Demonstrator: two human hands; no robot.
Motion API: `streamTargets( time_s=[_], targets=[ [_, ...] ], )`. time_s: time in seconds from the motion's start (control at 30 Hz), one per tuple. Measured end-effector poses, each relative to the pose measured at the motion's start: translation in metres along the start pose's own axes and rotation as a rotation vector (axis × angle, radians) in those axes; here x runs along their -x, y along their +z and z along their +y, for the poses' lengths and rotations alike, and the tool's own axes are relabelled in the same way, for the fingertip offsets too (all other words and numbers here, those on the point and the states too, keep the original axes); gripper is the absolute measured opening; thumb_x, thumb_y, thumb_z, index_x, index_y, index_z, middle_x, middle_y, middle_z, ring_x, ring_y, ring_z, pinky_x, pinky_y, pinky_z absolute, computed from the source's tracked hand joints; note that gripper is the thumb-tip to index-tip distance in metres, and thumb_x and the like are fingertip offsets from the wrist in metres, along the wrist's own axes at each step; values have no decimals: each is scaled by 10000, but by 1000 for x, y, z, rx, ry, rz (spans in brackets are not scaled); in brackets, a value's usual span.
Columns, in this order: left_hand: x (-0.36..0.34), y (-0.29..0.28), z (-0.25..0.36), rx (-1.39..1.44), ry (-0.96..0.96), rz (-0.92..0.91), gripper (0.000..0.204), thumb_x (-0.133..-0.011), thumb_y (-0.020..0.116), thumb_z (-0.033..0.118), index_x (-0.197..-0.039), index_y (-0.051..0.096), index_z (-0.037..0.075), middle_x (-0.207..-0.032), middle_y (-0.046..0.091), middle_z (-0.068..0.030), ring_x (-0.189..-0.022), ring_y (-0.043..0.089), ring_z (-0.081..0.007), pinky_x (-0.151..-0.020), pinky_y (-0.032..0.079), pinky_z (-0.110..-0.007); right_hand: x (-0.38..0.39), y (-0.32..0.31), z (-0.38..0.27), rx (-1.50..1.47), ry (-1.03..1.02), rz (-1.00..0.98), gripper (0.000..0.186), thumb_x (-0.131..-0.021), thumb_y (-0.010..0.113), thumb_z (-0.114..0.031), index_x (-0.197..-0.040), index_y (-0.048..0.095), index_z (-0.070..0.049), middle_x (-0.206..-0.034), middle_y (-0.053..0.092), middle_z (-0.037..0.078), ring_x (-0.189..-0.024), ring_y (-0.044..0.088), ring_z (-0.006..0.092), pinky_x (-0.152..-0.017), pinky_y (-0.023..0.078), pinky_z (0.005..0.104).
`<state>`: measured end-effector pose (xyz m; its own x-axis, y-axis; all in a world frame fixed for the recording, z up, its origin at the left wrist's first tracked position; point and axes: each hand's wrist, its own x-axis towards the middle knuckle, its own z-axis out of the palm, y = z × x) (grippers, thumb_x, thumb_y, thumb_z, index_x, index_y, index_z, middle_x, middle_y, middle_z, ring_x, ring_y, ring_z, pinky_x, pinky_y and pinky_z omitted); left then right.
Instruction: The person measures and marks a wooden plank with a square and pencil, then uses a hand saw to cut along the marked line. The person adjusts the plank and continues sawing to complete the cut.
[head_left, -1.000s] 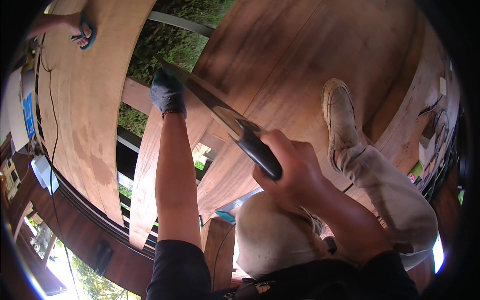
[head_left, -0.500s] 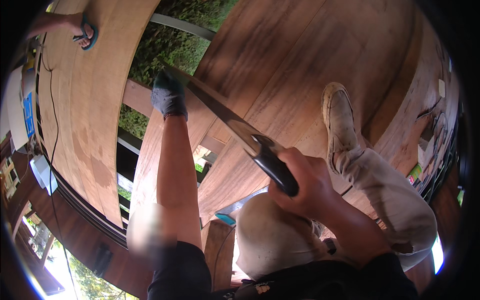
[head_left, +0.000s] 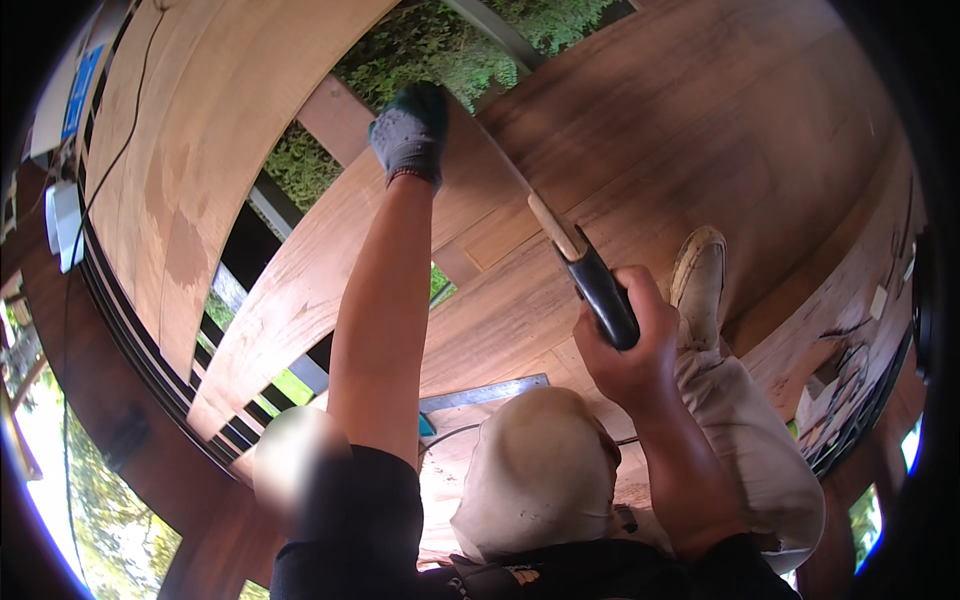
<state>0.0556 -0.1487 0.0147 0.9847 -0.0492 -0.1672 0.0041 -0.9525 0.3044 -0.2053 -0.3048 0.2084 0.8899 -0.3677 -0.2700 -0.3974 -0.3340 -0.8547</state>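
My right hand (head_left: 640, 345), bare, is wrapped around the black handle of a handsaw (head_left: 605, 295). The saw's blade is seen nearly edge-on and runs up and left to the far end of a wooden plank (head_left: 310, 285). On that end, just left of the blade, my left hand (head_left: 412, 140) is closed in a grey and green glove. Its fingertips are hidden at the plank's far edge. The plank spans dark beams with gaps between them.
A metal square (head_left: 490, 392) with a teal end lies by my knee. Wide boards (head_left: 690, 130) carry my right shoe (head_left: 698, 280). Pale boards (head_left: 215, 150) lie at the left, crossed by a black cable (head_left: 128, 140). Greenery (head_left: 420, 50) shows through the gaps.
The view has shifted, and another person's sandalled foot has left it. The saw has gone from a broad slant to a steeper line, its blade now nearly edge-on. Both hands keep their hold.
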Motion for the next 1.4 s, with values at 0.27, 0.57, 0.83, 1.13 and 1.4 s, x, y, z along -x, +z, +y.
streamTargets(
  time_s=[0.27,0.57,0.83,1.13,1.4],
  targets=[
    [9,-3,1,31,28,51,446,-990,418,466,-955,713,134,-965,728,-189,-927,689,-383,-842,495,-501,13,-3,1,61,-1,6,257,-779,723,-34,-981,564,-29,-663,602,85,-550,623,180,-543,496,309],
    [7,3,1,23,21,41,467,-991,411,478,-986,712,121,-933,736,-187,-928,696,-381,-872,480,-495,16,-7,4,143,-114,30,254,-780,717,-8,-981,563,-28,-672,606,88,-560,630,184,-539,491,314],
    [8,-2,-3,46,25,44,419,-988,438,458,-1003,711,141,-972,733,-177,-948,691,-379,-871,491,-505,14,-1,6,114,-82,5,242,-781,714,-19,-978,574,-37,-676,607,62,-560,600,136,-546,491,299],
    [10,-4,4,24,23,16,381,-973,466,450,-1017,729,178,-985,743,-143,-945,703,-351,-850,498,-501,-3,7,7,123,-31,-17,209,-786,693,-5,-962,580,-10,-672,608,67,-565,587,119,-552,491,278],
    [7,-5,5,19,38,29,377,-971,470,442,-998,738,179,-979,744,-142,-956,704,-345,-857,506,-493,-14,18,14,94,-82,-6,217,-782,692,-3,-969,585,-23,-677,598,72,-573,593,132,-557,489,282]
  ],
)
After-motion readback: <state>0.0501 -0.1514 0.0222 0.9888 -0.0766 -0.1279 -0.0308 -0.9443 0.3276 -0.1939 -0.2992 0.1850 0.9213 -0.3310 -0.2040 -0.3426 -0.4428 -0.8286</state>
